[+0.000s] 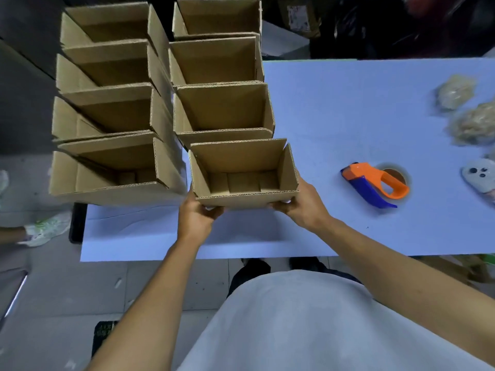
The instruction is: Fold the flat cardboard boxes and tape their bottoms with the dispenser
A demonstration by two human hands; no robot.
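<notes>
An open-topped folded cardboard box (242,180) is held upright over the left part of the pale blue table (348,108). My left hand (197,214) grips its near left bottom corner, fingers curled underneath. My right hand (300,203) grips its near right corner the same way. Inside the box the bottom flaps lie closed. The orange and blue tape dispenser (375,183) lies on the table to the right of the box, apart from both hands.
Two columns of folded open boxes (117,108) (219,62) stand to the left and behind the held box. Crumpled tape wads (455,91) and a phone (479,175) lie at the table's right. Another person's shoe (48,228) is on the floor at left.
</notes>
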